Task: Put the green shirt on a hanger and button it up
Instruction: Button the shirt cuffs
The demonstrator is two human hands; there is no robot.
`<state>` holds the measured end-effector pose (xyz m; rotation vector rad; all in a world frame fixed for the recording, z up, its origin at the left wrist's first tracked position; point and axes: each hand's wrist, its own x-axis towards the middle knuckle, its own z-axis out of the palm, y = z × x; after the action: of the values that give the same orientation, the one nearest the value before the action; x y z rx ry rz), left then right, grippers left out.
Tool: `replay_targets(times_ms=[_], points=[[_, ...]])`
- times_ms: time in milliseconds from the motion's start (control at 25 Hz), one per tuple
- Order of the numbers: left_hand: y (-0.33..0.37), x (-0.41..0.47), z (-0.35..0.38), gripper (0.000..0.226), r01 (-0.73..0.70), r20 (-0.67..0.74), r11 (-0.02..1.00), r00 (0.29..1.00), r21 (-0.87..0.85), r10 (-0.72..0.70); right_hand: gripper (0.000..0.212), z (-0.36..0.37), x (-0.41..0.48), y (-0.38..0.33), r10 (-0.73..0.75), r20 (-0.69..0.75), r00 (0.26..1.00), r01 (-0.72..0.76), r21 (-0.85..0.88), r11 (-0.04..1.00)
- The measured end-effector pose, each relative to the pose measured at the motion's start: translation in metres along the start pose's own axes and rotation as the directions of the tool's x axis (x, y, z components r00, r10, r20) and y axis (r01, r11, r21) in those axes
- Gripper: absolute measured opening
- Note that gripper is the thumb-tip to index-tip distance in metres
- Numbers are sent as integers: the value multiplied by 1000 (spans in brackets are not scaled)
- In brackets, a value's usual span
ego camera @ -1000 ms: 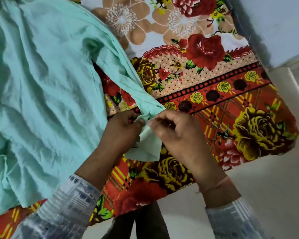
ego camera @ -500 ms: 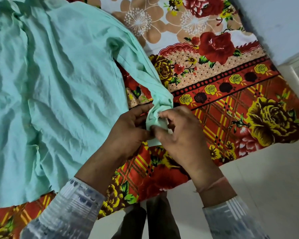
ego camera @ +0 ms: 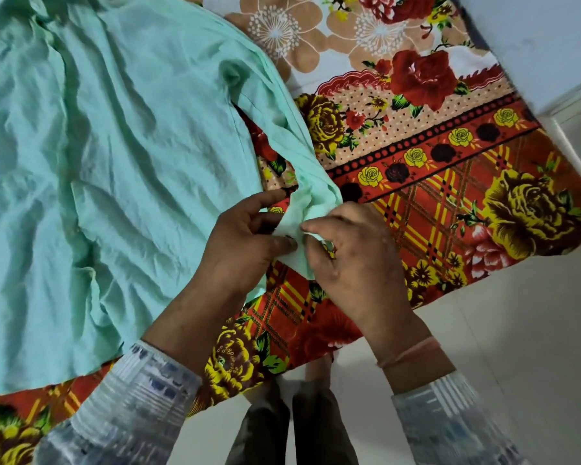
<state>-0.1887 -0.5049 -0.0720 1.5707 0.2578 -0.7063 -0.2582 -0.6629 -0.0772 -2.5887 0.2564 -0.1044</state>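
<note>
The green shirt [ego camera: 108, 169] lies spread and wrinkled over the left half of the bed. One sleeve [ego camera: 282, 129] runs down to the right and ends at a cuff [ego camera: 299, 213] near the bed's front edge. My left hand [ego camera: 245, 243] pinches the cuff from the left between thumb and fingers. From the right, my right hand [ego camera: 353, 253] pinches the same cuff, its fingers curled over the fabric. No hanger is in view.
A floral bedsheet [ego camera: 450, 182] in red, yellow and cream covers the bed. Its front edge runs diagonally above a pale tiled floor [ego camera: 500, 347]. A white wall [ego camera: 550, 45] stands at the upper right. My legs [ego camera: 289, 427] show below the bed edge.
Both hands stayed on the cuff and shifted slightly up the sleeve end. My left hand's fingers spread wider, and the cuff is more bunched between the hands. The camera view shifted.
</note>
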Motion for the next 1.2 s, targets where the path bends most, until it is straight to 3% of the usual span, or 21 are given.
replay_targets(times_ms=[120,400,640,880,1040,1200], points=[[-3,-4,2,71,-37,20,999,999,-3,37,18,3,1,-5,-26,3,1000,26,41,999],[-4,-2,-3,47,-70,-157,997,985,40,75,10,7,1,-7,-12,3,1000,11,94,996],[-7,-4,2,46,-91,-131,989,986,115,106,13,10,-1,-10,-30,-16,999,32,110,993],[-10,-9,-1,44,-93,-108,985,988,146,110,21,11,-6,-12,-1,-27,1000,5,137,991],[-8,-10,0,46,-127,-96,951,983,282,160,48,11,-5,-14,31,-9,999,-29,176,984],[-5,-16,4,55,-203,-116,915,959,348,257,40,17,-8,-16,43,-107,993,-26,156,987]])
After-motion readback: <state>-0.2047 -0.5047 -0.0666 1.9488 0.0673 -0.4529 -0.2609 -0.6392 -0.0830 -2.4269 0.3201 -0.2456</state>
